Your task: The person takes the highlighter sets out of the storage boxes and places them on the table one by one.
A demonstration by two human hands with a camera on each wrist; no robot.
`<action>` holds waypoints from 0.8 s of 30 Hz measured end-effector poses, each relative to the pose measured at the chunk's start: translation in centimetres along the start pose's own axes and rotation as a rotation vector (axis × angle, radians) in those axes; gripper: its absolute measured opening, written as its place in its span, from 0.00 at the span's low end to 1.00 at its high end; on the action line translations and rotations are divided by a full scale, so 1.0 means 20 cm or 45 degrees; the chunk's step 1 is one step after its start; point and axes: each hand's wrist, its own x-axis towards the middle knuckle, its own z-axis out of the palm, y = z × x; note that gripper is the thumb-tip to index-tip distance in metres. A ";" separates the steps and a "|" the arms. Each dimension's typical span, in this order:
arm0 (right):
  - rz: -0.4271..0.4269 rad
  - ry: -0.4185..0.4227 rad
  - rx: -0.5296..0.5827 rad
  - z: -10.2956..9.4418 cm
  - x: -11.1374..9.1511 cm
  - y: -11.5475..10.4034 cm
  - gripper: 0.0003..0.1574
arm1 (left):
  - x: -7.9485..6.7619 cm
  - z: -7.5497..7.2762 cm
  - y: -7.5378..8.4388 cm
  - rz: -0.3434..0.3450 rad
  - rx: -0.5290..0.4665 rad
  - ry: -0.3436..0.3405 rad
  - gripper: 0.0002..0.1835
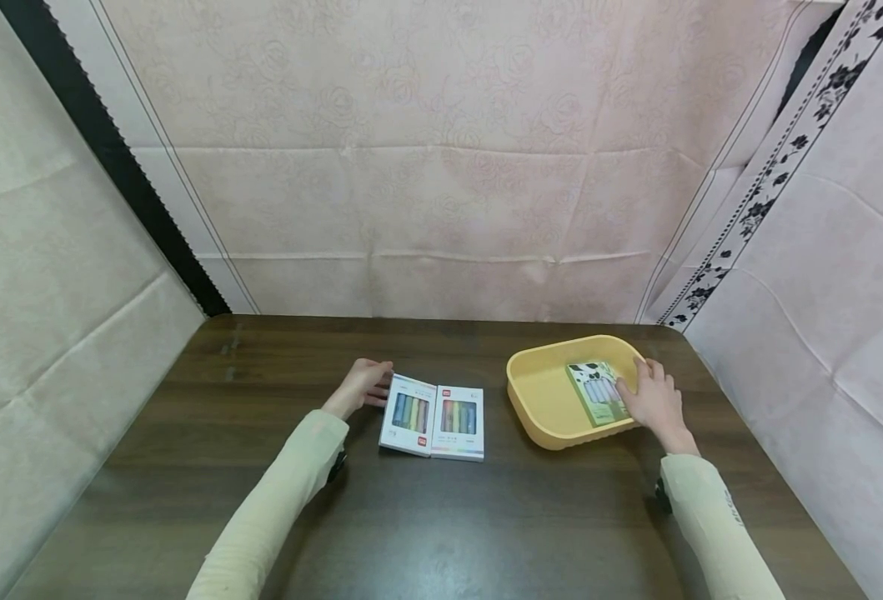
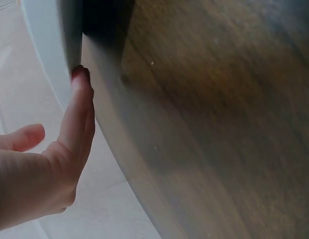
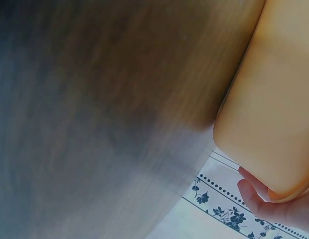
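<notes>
Two white flat boxes, each showing a row of coloured sticks on its front, lie side by side near the table's middle. The left white box (image 1: 403, 439) looks slightly tilted against the right white box (image 1: 458, 447). My left hand (image 1: 363, 386) touches the left box's outer edge with extended fingers; in the left wrist view its thumb (image 2: 29, 138) stands apart from that box. At the right, my right hand (image 1: 654, 404) grips the rim of a yellow tray (image 1: 542, 408), thumb on the inner side. Inside the tray lies a green box (image 1: 597, 393) with a cow picture, partly behind the thumb.
The dark wooden table (image 1: 441, 517) ends at a pale patterned cloth (image 1: 441, 208) hanging behind it. More pale cloth hangs on the left and right sides, the right one edged by a black flower border (image 1: 760, 204).
</notes>
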 end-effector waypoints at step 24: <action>0.003 -0.013 0.006 0.00 0.00 0.00 0.38 | 0.00 0.01 0.00 -0.032 0.004 -0.018 0.17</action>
